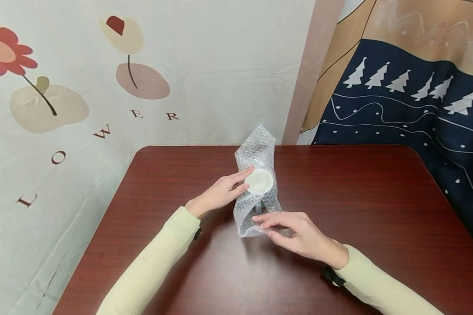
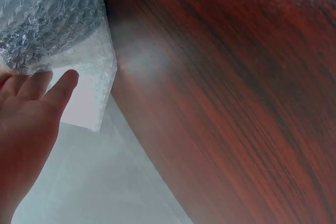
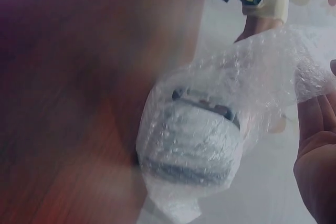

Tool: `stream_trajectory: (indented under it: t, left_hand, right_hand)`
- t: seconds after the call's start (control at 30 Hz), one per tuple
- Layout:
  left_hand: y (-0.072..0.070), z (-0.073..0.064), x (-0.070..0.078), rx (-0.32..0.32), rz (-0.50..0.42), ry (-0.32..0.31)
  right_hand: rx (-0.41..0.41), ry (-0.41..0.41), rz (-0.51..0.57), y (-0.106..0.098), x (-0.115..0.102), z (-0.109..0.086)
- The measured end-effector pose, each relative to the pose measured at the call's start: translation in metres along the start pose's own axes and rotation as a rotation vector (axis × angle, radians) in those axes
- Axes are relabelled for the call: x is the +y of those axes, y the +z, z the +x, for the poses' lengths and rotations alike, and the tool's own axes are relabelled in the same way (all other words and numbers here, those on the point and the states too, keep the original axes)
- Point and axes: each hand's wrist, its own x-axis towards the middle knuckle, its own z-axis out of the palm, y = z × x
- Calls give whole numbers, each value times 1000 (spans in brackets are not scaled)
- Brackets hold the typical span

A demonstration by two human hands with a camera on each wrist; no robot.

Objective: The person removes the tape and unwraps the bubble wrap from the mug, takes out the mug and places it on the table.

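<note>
Here's the centre of it: an off-white, round-topped object (image 1: 259, 182) sits in a crumpled sheet of clear plastic bubble wrap (image 1: 256, 148), mid-width on the glossy red-brown wood-grain table (image 1: 354, 197) and towards its far side. The wrap's long axis runs nearly twelve to six, pointed corner up at twelve, looser mouth down at six, the pale disc between them.

And the left hand (image 1: 222, 191) is the nearer one! It lies at about nine o'clock from the disc, fingers long and nearly straight, thumb standing apart, the tips resting against the disc's edge and gripping nothing.

Now the right hand (image 1: 301, 234), down at five o'clock, fingers bent and narrowed, seemingly pinching the edge of the wrap at that near mouth; the contact is partly hidden. From those fingertips the disc lies straight up at twelve, apart from them, and between the two shows a grey upright strip (image 1: 259, 207), perhaps a handle, at the disc's six o'clock.

So that's the relation to watch, by my reading: left fingers at the object itself, right fingers only at the plastic, with the near flap lying between right hand and disc.
</note>
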Motion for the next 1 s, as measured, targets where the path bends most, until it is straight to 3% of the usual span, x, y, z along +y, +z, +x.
stream_trajectory:
  t: [0.3,0.53,1.0]
  left_hand:
    - [0,0,-1,-3,-12,-7]
    - [0,0,-1,-11,-22,-11]
    - [0,-1,0,-10,-24,-14]
  right_hand:
    - [-123,-84,-64,6,-11,-8]
    - [-241,-101,-26,8,-14,-16]
    - [-512,112,57,7,-18,-22]
